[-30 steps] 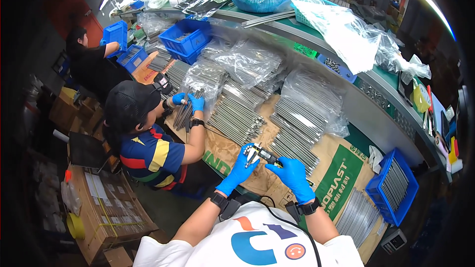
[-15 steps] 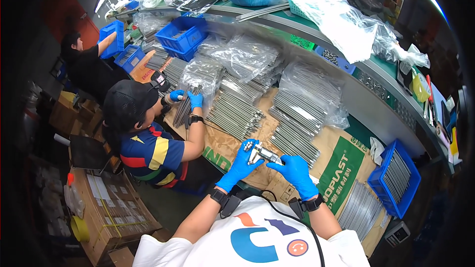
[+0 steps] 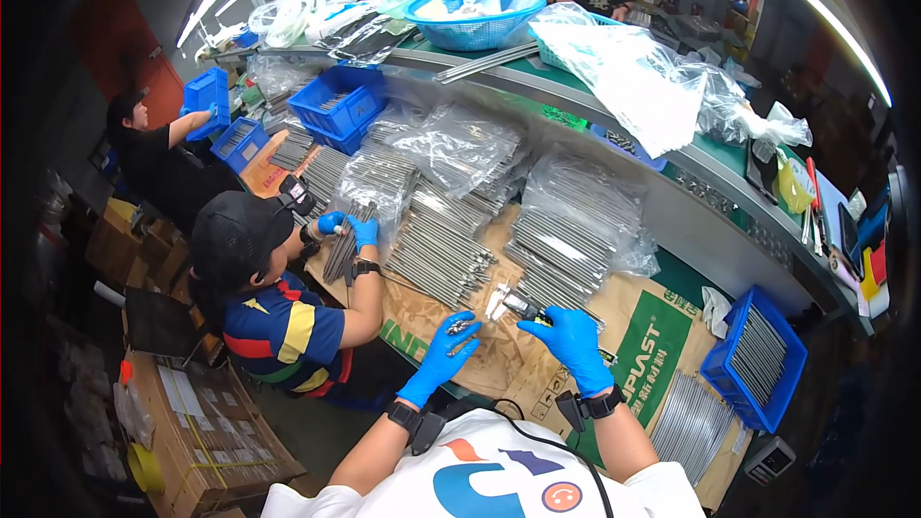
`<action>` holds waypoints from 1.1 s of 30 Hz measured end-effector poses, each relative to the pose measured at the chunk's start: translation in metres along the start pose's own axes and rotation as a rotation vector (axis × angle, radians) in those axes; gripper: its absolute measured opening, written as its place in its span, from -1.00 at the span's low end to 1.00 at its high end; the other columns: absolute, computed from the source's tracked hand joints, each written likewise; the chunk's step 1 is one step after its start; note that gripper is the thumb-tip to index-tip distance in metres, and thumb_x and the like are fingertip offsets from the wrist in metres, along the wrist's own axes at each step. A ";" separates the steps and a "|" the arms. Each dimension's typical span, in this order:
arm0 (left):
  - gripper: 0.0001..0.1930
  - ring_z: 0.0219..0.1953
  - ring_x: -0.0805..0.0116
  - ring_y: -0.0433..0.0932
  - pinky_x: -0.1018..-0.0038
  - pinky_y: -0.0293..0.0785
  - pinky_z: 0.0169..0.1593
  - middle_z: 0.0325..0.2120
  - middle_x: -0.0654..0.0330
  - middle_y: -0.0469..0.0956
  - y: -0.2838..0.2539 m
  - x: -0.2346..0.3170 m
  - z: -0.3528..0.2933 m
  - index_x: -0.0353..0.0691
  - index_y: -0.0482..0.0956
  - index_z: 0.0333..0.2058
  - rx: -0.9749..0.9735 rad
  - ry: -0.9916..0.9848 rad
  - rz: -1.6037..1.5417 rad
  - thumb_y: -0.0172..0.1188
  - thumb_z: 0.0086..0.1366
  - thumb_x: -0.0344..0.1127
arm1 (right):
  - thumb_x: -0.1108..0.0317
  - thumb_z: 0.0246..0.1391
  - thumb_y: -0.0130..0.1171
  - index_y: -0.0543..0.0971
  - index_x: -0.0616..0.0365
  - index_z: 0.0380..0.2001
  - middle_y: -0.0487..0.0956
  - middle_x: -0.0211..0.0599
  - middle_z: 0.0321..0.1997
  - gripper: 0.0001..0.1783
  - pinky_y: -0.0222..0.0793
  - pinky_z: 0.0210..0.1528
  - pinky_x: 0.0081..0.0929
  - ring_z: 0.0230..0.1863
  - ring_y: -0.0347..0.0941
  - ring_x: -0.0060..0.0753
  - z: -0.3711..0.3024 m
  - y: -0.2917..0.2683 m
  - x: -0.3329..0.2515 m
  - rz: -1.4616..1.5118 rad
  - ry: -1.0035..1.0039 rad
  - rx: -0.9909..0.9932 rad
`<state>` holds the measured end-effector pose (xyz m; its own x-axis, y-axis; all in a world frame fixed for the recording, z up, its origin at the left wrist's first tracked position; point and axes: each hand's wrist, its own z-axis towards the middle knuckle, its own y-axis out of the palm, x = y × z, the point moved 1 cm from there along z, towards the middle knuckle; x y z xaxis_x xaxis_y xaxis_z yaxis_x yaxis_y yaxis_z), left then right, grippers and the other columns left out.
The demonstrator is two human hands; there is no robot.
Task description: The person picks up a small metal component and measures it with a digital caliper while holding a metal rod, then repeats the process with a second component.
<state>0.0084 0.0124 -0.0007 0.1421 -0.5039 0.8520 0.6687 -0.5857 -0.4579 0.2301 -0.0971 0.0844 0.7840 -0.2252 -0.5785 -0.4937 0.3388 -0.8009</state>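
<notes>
My gloved right hand [image 3: 574,345] is closed around a digital caliper [image 3: 518,304], whose jaws point left. My gloved left hand [image 3: 443,357] is curled around several small shiny metal parts [image 3: 462,327], too small to name, and stands apart from the caliper's jaws. Beyond both hands, bundles of metal rods [image 3: 556,264] lie on brown paper [image 3: 506,355]. Clear plastic bags [image 3: 585,197] cover part of the rods.
On the right a blue crate [image 3: 743,393] holds rods, and loose rods [image 3: 693,419] lie beside it. A shelf [image 3: 672,149] behind carries a blue basket [image 3: 477,31] and plastic bags. A co-worker [image 3: 278,297] handles rods at left; other people stand farther off.
My left hand has drawn away from the caliper, down and to the left, with the small metal parts. The view has tilted up, showing a person behind the shelf.
</notes>
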 end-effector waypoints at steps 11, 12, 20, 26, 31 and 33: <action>-0.57 0.19 0.02 0.18 0.26 0.16 0.21 0.15 -0.01 0.20 0.009 -0.018 0.006 -0.13 0.39 0.09 -0.010 -0.038 0.064 0.11 0.23 -0.30 | -0.13 -0.14 0.25 0.57 0.16 -0.58 0.45 -0.13 -0.73 -0.51 0.26 -0.65 -0.36 -0.70 0.40 -0.14 0.016 0.029 -0.026 0.018 -0.058 0.025; -0.54 0.19 0.04 0.18 0.27 0.16 0.21 0.14 -0.01 0.20 0.010 -0.016 0.008 -0.15 0.35 0.11 0.016 -0.012 0.106 0.12 0.22 -0.31 | -0.13 -0.14 0.26 0.57 0.15 -0.58 0.45 -0.13 -0.74 -0.51 0.25 -0.65 -0.37 -0.71 0.39 -0.15 0.013 0.024 -0.028 0.059 -0.035 0.006; -0.39 0.21 0.16 0.17 0.33 0.14 0.23 0.13 0.03 0.19 0.017 -0.005 0.018 -0.28 0.17 0.18 0.084 -0.106 -0.216 0.16 0.15 -0.45 | -0.18 -0.17 0.25 0.57 0.16 -0.58 0.42 -0.17 -0.76 -0.47 0.22 -0.67 -0.38 -0.73 0.37 -0.21 -0.021 0.028 -0.022 0.088 -0.040 -0.125; -0.27 0.25 0.24 0.14 0.41 0.15 0.22 0.16 0.09 0.14 0.023 -0.003 0.016 -0.26 0.02 0.20 0.035 -0.154 -0.416 0.18 0.09 -0.58 | -0.26 -0.18 0.21 0.55 0.18 -0.62 0.41 -0.17 -0.77 -0.39 0.21 -0.67 -0.36 -0.71 0.38 -0.23 -0.029 0.030 -0.018 0.044 -0.041 -0.166; -0.19 0.26 0.23 0.12 0.38 0.17 0.22 0.16 0.07 0.15 0.023 -0.015 0.016 -0.22 -0.06 0.21 -0.013 -0.048 0.024 0.24 0.05 -0.58 | -0.28 -0.20 0.20 0.54 0.18 -0.65 0.41 -0.17 -0.77 -0.37 0.21 -0.68 -0.35 -0.72 0.37 -0.24 -0.028 0.024 -0.018 0.041 -0.010 -0.196; -0.29 0.23 0.13 0.14 0.34 0.15 0.22 0.14 0.03 0.14 0.024 -0.012 0.015 -0.24 0.15 0.17 0.014 -0.071 -0.063 0.29 0.05 -0.39 | -0.29 -0.20 0.20 0.54 0.16 -0.67 0.41 -0.18 -0.77 -0.37 0.21 -0.67 -0.36 -0.73 0.37 -0.25 -0.030 0.021 -0.018 0.045 -0.006 -0.198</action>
<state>0.0344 0.0138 -0.0181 0.1501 -0.4195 0.8953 0.6879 -0.6061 -0.3994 0.1940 -0.1127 0.0733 0.7613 -0.2087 -0.6139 -0.5922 0.1618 -0.7894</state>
